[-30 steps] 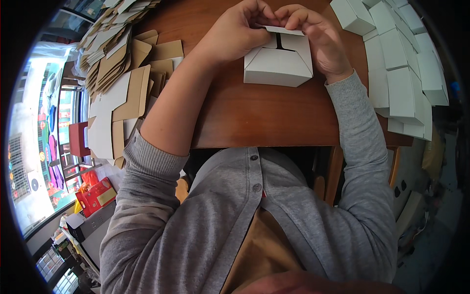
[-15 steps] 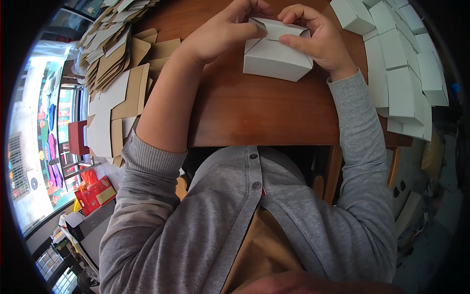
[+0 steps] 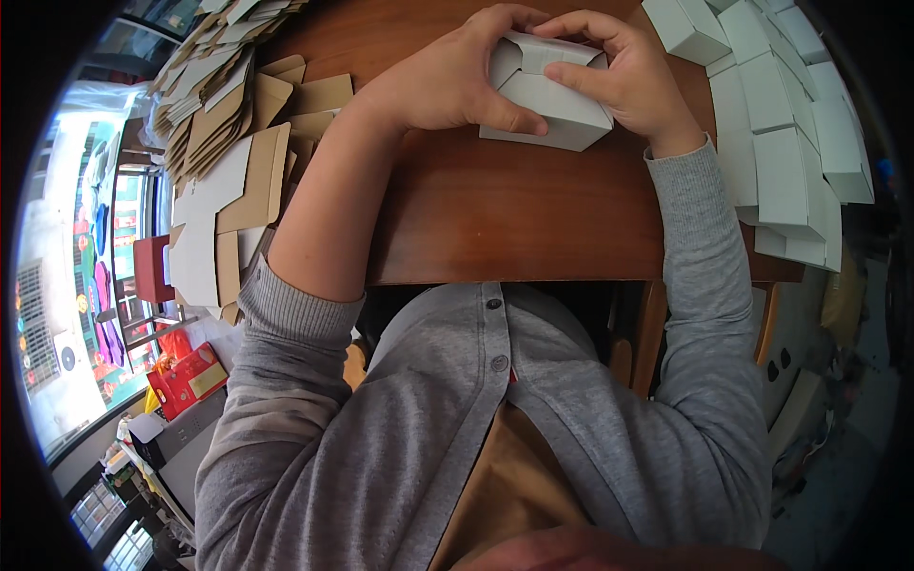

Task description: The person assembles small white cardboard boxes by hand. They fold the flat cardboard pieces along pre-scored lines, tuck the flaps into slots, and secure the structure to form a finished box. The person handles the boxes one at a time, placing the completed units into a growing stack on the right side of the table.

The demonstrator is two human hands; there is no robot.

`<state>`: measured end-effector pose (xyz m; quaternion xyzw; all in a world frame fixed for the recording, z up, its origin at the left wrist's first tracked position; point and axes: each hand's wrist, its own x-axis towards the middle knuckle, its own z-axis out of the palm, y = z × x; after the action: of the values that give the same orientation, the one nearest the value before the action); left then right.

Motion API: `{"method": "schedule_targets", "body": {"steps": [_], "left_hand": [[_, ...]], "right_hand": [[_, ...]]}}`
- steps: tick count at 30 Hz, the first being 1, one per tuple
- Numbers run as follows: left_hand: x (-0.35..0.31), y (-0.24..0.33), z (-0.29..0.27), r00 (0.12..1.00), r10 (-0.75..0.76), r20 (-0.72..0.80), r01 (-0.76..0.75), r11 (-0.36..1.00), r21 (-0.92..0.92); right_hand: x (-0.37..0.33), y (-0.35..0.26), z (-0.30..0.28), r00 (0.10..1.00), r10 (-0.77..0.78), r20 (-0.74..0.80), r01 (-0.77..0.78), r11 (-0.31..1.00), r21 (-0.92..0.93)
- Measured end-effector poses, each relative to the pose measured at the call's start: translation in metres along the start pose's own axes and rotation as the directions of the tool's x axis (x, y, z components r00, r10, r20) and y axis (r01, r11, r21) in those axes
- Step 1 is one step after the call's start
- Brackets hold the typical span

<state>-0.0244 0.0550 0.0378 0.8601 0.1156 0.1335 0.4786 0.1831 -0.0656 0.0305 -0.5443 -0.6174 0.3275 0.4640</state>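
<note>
Nearest the viewer, a person wears a grey buttoned cardigan (image 3: 409,409) over a brown garment (image 3: 495,476); the left forearm is bare below a pushed-up sleeve, and the right sleeve reaches the wrist. Beyond the lap lies the reddish-brown wooden bench (image 3: 514,214), whose near edge runs across the body. Toward its far part, in front of the person, sits a small white box (image 3: 557,103), grasped from both sides, with folded panels meeting on its upper face. The left hand (image 3: 466,81) is spread astride the box's left end, its thumb along the near upper edge and its fingers curled around the far side. The right hand (image 3: 633,81) pinches the right end, thumb pressed on the upper face and fingers bent over the far edge. To the left, flat cardboard blanks (image 3: 214,195), white on one face and brown on the other, lie in overlapping piles. To the right, white cartons (image 3: 785,143) stand stacked and closely packed. Farther off at left, a red package (image 3: 190,376) appears below the bench's level, with a bright window (image 3: 62,285) beyond it.
</note>
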Motion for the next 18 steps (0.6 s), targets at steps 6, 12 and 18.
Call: {"method": "schedule_targets", "body": {"steps": [6,12,18], "left_hand": [[0.001,-0.002,0.006,0.999,0.045,-0.022,-0.045,0.999,0.011],[0.001,-0.005,0.007,0.996,0.083,-0.04,-0.082,0.996,0.047],[0.001,-0.003,0.008,0.996,0.082,-0.038,-0.08,0.996,0.05]], "right_hand": [[0.002,-0.013,-0.003,0.996,0.071,-0.052,-0.076,0.991,-0.109],[0.004,-0.009,-0.007,0.989,-0.146,0.032,0.15,0.972,-0.183],[0.002,0.001,-0.004,0.994,-0.108,0.017,0.109,0.973,-0.203]]}}
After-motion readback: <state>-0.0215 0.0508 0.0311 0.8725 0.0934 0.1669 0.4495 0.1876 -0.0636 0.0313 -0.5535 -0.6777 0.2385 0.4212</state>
